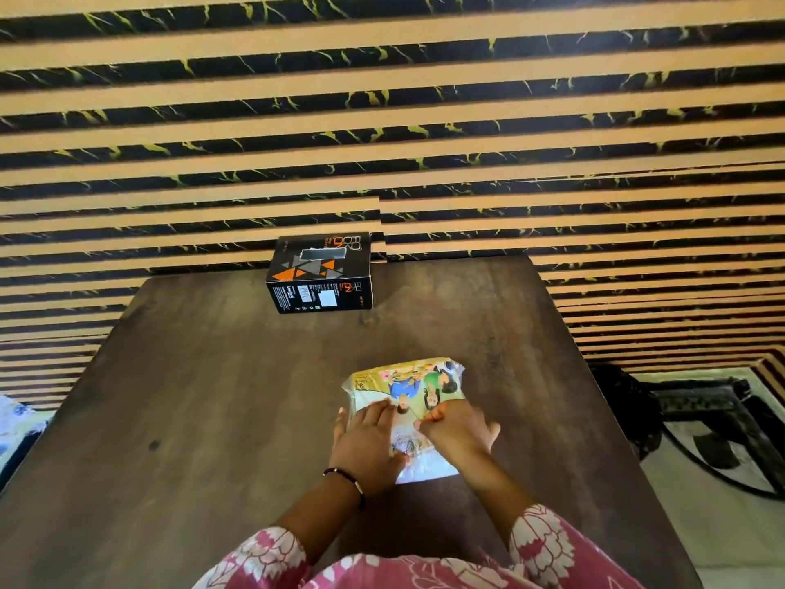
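Observation:
A flat plastic-wrapped packet (403, 384) with a colourful printed picture lies on the dark wooden table (212, 397), near the front middle. My left hand (365, 444) rests flat on the packet's left side with its fingers stretched forward. My right hand (456, 431) is on the packet's right side, its fingers curled and pinching the wrapper near the middle. Both hands cover the packet's near half.
A black cardboard box (320, 274) with orange and grey triangles stands at the table's far edge against the striped black-and-tan wall (382, 121). To the right of the table, a dark object and cable (701, 427) lie on a pale floor. Pink patterned sleeves fill the bottom edge.

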The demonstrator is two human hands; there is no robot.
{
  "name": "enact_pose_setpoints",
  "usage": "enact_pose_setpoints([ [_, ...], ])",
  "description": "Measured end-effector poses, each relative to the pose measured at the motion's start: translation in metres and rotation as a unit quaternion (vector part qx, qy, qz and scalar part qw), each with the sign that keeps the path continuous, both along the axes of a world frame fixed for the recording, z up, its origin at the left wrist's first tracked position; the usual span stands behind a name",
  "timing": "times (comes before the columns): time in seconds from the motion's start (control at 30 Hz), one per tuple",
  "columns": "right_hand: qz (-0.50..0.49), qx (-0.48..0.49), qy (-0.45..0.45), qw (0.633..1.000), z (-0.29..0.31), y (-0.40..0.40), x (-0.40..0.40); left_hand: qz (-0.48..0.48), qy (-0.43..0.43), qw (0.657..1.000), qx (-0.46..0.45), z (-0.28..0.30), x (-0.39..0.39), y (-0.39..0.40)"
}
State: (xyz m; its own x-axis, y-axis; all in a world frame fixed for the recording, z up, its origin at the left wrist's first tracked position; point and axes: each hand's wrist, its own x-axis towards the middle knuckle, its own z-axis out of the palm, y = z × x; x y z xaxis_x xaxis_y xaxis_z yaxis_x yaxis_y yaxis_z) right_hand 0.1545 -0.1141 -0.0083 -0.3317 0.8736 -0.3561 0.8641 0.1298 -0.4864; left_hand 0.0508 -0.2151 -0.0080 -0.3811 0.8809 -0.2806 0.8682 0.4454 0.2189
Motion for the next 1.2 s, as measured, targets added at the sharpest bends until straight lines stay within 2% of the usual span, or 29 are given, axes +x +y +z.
enact_pose_setpoints([
  [0.27, 0.006, 0.047, 0.042, 0.998, 0.004, -0.01, 0.005, 0.007, 0.023, 0.999, 0.026, 0.0, 0.005, 0.0],
  [0.53, 0.073, 0.13, 0.041, 0.988, 0.004, -0.016, 0.01, 0.008, 0.022, 0.999, 0.04, 0.0, 0.005, -0.001],
  [0.8, 0.011, 0.058, -0.01, 0.998, 0.009, -0.008, -0.004, 0.003, 0.021, 0.999, 0.036, -0.001, 0.004, -0.002],
  [0.9, 0.001, 0.045, -0.002, 0.999, 0.007, -0.004, -0.008, 0.005, 0.018, 0.999, 0.034, -0.002, 0.004, -0.002],
  [0.97, -0.001, 0.055, 0.0, 0.998, 0.007, -0.006, -0.008, 0.005, 0.018, 0.999, 0.034, -0.002, 0.004, -0.002],
  [1.1, 0.06, 0.131, -0.003, 0.99, 0.009, -0.015, -0.007, 0.008, 0.021, 0.999, 0.037, -0.003, 0.004, -0.002],
  [1.2, 0.056, 0.128, 0.007, 0.99, 0.008, -0.015, 0.0, 0.011, 0.02, 0.999, 0.039, -0.004, 0.004, -0.002],
])
